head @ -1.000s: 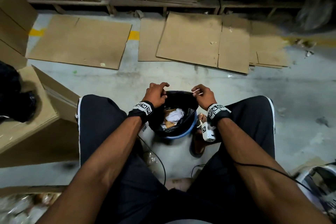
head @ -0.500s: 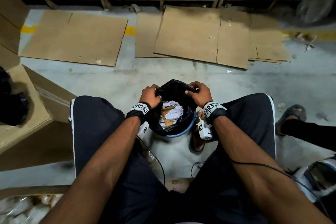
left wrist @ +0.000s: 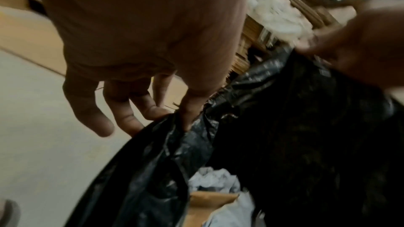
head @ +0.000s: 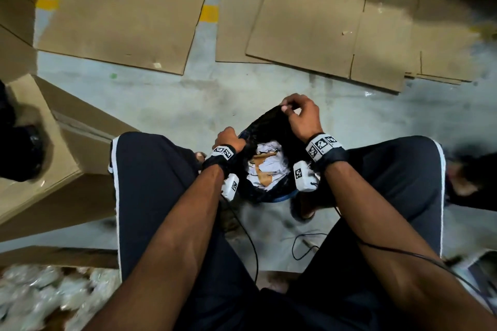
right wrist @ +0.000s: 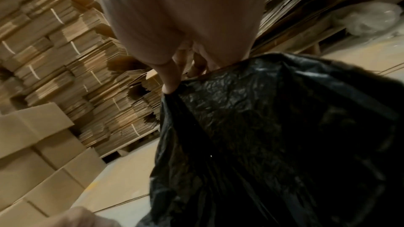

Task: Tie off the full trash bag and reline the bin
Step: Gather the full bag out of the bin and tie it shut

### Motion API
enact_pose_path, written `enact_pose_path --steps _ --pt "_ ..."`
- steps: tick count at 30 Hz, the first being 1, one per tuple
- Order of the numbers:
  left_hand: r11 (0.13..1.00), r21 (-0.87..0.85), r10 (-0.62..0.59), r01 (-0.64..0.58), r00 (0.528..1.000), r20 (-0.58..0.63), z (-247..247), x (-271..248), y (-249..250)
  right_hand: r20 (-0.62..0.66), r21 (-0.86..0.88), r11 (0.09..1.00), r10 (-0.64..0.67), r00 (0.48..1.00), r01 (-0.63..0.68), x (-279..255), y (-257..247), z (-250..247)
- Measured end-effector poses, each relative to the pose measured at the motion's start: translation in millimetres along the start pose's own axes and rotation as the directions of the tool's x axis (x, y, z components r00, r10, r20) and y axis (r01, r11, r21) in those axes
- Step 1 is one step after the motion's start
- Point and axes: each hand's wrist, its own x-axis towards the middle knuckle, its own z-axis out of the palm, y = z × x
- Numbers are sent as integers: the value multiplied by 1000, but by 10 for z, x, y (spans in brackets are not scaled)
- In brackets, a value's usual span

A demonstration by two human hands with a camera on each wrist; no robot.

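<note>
A black trash bag (head: 271, 126) lines a small blue-rimmed bin (head: 282, 197) on the floor between my knees. White paper and torn brown card (head: 265, 166) fill it. My left hand (head: 227, 138) pinches the bag's left edge (left wrist: 174, 120) between thumb and fingers. My right hand (head: 297, 111) pinches the far edge of the bag (right wrist: 172, 92) and holds it lifted above the bin, so the plastic (right wrist: 262, 127) hangs stretched below it.
Flattened cardboard sheets (head: 121, 24) lie on the concrete floor ahead, and stacked cardboard (right wrist: 54, 49) fills the racks behind. A large carton (head: 40, 156) stands at my left. Another person's foot (head: 468, 177) is at the right. Cables (head: 304, 247) trail on the floor.
My right hand has lifted the bag's far edge up and away from the bin rim. The left hand has slid along the left edge, and the bag mouth has narrowed.
</note>
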Motion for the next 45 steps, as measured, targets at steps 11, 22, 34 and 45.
enact_pose_path --steps 11,22,34,45 --pt "889 -422 103 -177 976 -193 -186 -377 31 -135 -404 859 285 949 -315 -446 41 -289" --pt "713 -695 -112 -97 962 -249 50 -1000 -438 -29 -29 730 682 731 -683 -1369 383 -252" --pt "803 -595 -165 -30 949 -270 61 -1154 -550 -62 227 693 711 700 -684 -1523 231 -330" --pt "918 -397 -135 -14 929 -346 -202 -1309 -622 -291 85 757 640 711 -648 -1555 291 -545"
